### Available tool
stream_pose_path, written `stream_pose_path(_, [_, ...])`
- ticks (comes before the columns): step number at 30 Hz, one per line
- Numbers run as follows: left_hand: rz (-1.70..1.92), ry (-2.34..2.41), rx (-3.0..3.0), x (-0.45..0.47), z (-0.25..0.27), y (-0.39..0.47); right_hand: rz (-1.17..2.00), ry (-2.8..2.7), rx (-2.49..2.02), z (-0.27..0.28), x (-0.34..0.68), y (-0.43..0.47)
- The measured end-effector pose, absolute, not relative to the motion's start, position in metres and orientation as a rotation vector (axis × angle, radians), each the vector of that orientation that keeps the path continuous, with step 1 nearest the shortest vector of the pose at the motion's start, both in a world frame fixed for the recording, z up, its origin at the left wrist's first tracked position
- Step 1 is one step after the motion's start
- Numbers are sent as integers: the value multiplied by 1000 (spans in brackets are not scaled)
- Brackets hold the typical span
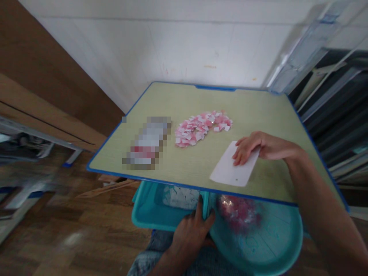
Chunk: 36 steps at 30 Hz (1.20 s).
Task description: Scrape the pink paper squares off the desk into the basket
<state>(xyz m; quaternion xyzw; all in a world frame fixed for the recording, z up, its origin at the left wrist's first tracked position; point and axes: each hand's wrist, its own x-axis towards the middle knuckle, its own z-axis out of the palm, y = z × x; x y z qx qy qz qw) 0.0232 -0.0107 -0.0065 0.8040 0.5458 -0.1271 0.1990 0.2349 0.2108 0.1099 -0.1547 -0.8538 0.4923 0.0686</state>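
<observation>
Presently the right hand (253, 149) lies flat on a white card (234, 166) near the front edge of the desk (258, 107), fingers (240, 156) extended and pressing, not clenched. The left hand (192, 230) grips the rims of two teal basins (149, 214) below the desk; pink-and-white paper scraps (201, 127) lie heaped mid-desk.

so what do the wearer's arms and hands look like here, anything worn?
Both are bare: no gloves, sleeves, watch or rings show. The right hand and its forearm are uncovered right to the frame edge. The left hand is bare too, wrist and forearm uncovered. No markings or straps are visible. The picture is somewhat blurred, so fine detail cannot be told.
</observation>
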Motion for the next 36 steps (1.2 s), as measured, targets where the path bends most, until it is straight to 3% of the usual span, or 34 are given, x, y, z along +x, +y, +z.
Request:
stream_pose_path(7, [-367, 1524, 2231, 24, -5, -10, 1530, -2505, -555, 122, 264, 211])
stream_pose_path(14, [-352, 1528, 2239, 24, -5, -10, 1010, -2064, -1270, 126, 273, 212])
stream_pose_path(22, [-338, 1541, 2247, 23, -6, -11, 882, -1941, -1488, 113, 274, 228])
stream_pose_path(36, [-395, 1530, 2223, 23, -8, -12, 1392, -2268, -1174, 114, 236, 211])
